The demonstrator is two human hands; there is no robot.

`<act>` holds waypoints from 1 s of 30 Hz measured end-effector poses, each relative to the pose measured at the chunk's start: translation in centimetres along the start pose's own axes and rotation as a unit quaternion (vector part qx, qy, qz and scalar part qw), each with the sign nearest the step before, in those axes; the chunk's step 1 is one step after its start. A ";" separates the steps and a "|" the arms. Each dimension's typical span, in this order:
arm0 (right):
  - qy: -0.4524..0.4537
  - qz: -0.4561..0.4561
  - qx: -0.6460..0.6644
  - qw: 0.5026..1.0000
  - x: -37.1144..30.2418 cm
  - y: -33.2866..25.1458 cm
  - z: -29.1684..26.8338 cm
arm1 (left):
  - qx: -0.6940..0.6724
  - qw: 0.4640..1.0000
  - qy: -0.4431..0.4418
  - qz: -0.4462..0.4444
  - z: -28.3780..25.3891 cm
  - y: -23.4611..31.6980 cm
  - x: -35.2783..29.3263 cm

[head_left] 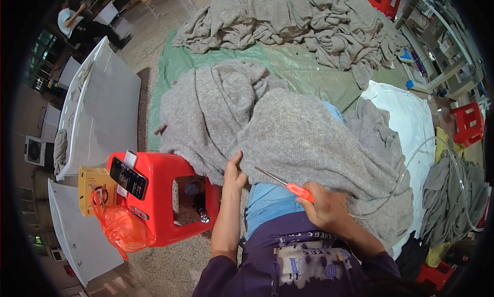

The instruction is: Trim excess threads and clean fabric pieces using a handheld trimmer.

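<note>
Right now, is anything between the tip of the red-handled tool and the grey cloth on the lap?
Nothing visible: the red-handled tool in the right hand reaches the grey cloth unobstructed, and the left hand rests on the cloth's edge beside it.

grey knit cloth draped over the lap; orange-handled tool angled across it.

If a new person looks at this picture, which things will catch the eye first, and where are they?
First comes the big grey cloth draped over the person's lap in the middle, with the left hand touching its edge. The right hand beside it holds a thin tool with an orange handle. At lower left stands a bright red plastic stool with a phone on top.
</note>
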State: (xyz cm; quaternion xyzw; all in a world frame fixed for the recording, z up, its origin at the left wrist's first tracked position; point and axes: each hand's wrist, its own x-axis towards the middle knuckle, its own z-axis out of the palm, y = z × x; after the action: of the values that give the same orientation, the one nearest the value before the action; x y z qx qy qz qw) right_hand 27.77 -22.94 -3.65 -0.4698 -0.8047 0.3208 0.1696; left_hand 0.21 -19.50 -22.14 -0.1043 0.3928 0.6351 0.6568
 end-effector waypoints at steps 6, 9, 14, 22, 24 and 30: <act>0.022 0.009 -0.033 0.999 1.5 -1.2 -0.2 | 0.065 0.995 -0.018 0.077 -0.9 0.8 3.2; 0.072 0.001 -0.060 0.996 2.5 -0.7 0.4 | 0.082 0.978 -0.091 0.169 1.3 0.3 0.8; 0.096 -0.014 -0.046 0.994 3.3 -1.0 0.8 | 0.079 0.968 -0.120 0.207 1.7 0.6 -0.9; -0.007 -0.012 -0.053 0.999 1.8 -1.3 -0.8 | 0.086 0.969 -0.079 0.217 1.6 0.8 -1.4; 0.019 0.016 -0.006 1.000 1.8 -1.7 -1.0 | 0.079 0.974 -0.108 0.185 1.8 0.8 -1.7; -0.063 -0.011 -0.079 0.995 0.7 -0.3 -1.0 | 0.091 0.980 -0.071 0.162 0.6 0.8 -0.8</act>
State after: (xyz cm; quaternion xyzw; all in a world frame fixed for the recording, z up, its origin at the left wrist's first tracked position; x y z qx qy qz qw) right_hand 27.84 -22.05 -2.73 -0.4518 -0.8416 0.2838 0.0844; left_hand -0.21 -19.64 -20.94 0.0666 0.4132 0.7006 0.5779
